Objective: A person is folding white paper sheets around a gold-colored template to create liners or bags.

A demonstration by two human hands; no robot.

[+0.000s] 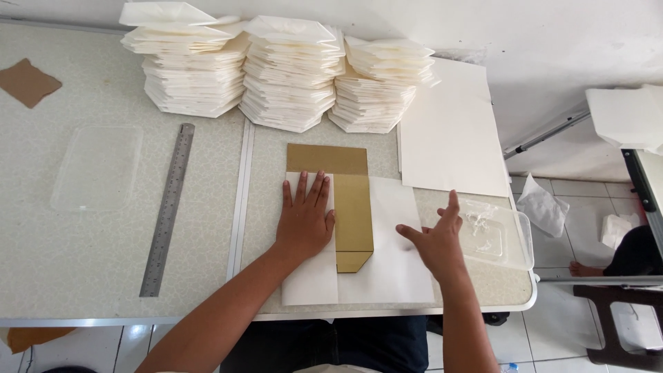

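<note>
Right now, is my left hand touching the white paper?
Touching. The head view shows the left hand pressed flat on the folded white paper, beside the brown cardboard template.

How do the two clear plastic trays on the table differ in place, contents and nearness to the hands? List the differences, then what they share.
The left tray lies far left beside the steel ruler; the right tray sits at the table's right edge. The left tray looks empty; the right tray holds something clear and glossy. The right hand is just beside the right tray; no hand is near the left tray. Both are clear, shallow and rectangular.
</note>
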